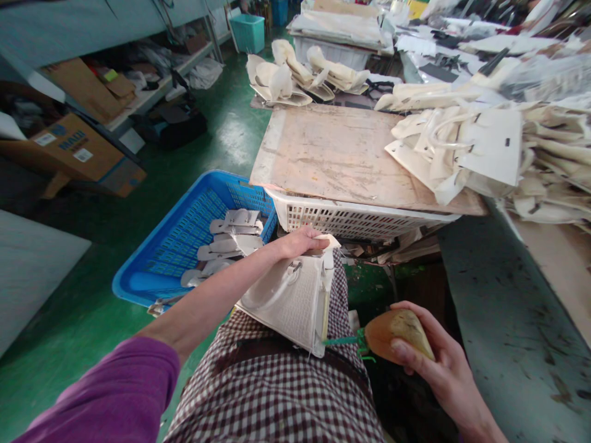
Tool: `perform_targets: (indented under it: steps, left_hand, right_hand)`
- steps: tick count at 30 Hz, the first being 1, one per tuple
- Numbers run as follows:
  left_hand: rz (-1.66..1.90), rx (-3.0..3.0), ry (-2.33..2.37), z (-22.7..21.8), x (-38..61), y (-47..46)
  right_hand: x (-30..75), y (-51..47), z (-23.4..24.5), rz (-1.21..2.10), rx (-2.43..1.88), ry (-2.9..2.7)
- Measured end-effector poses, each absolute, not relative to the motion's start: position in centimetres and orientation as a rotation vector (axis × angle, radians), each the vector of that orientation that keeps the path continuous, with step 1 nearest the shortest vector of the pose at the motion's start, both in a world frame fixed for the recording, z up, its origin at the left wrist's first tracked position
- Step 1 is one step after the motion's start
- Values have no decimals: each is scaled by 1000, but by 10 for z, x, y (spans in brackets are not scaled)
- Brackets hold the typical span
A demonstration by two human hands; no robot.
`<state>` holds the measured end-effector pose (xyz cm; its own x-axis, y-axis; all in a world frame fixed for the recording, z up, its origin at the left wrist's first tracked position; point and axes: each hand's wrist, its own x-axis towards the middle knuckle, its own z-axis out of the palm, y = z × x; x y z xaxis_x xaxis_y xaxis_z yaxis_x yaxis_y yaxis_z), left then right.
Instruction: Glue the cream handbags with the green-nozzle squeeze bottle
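On my lap, over a checked apron, rests a white textured handbag (298, 301) with a curved handle. My left hand (305, 242) is closed on a pale flap at the bag's top edge. A rounded, amber-coloured squeeze bottle (392, 337) lies in the grip of my right hand (436, 351). From the bottle a thin green nozzle (340, 340) points left, its tip touching or very close to the bag's lower right side edge. The bag's far side is hidden.
A blue basket (133, 258) with several white bag pieces stands at left. Ahead, a worn board (323, 154) lies over a white crate (360, 220). Stacked white bags (489, 144) sit at right, more bag parts (281, 77) behind. A grey table edge (512, 295) runs along my right.
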<state>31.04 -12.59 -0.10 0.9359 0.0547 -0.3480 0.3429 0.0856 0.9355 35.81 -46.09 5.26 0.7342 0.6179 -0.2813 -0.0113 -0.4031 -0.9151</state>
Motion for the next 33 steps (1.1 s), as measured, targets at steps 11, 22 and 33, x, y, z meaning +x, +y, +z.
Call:
perform_targets:
  steps: [11,22,33]
  left_hand:
    - [400,2171,209,61,286,-118]
    - [590,2541,146,45,243,-159]
    - [559,2459,151,51,230,-163]
  right_hand:
    - [360,-479,23,448,-1464,32]
    - [358,-500,6,491,-1875,-175]
    - [362,-482,-12,339,-2020,-682]
